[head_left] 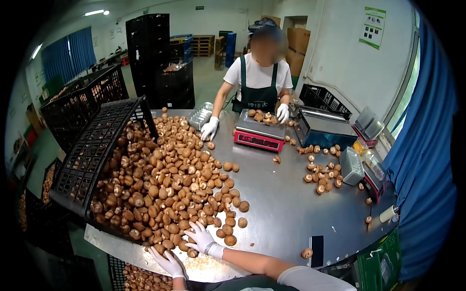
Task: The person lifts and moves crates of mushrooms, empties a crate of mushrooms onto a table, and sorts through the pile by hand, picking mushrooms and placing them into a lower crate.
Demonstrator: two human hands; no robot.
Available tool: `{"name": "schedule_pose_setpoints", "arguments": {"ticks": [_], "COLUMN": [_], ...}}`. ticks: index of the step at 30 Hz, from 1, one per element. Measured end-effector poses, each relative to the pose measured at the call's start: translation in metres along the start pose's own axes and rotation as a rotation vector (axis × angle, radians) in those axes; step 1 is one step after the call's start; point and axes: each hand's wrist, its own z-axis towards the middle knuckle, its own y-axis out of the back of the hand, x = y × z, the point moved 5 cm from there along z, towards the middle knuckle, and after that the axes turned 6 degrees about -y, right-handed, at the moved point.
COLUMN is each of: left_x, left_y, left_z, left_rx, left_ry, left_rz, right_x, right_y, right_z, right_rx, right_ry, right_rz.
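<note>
Lower centre, left hand (168, 264) and right hand (202, 238) splay fingers wide at mushrooms (167, 180) the tilted crate (72, 202) apparently lets spill out.

A blue curtain (420, 160) hangs well right of the grip. Wooden pallets (203, 45) stand far beyond it.

Left hand (168, 264) and right hand (201, 239) reach out, fingers (196, 229) extended
</note>
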Motion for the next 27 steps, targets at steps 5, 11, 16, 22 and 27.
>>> {"name": "schedule_pose_setpoints", "arguments": {"ticks": [5,11,16,22,27], "left_x": [-0.009,-0.01,-0.008,-0.009,0.0], "left_y": [-0.002,-0.001,-0.002,-0.001,-0.007], "left_z": [0.004,0.003,0.003,0.003,0.004], "left_rx": [0.01,0.002,-0.009,-0.021,-0.029], "left_ry": [0.031,-0.005,0.015,-0.006,-0.007], "left_rz": [-0.028,-0.051,-0.074,-0.074,0.002], "right_x": [-0.002,-0.004,-0.005,-0.004,-0.015], "right_y": [0.007,0.006,0.004,0.007,0.002], "right_z": [0.007,0.005,0.006,0.004,0.006], "right_rx": [-0.015,-0.023,-0.016,0.009,0.029], "right_ry": [0.009,0.006,0.003,0.011,0.05], "right_rz": [-0.011,-0.029,-0.019,-0.041,-0.021]}}
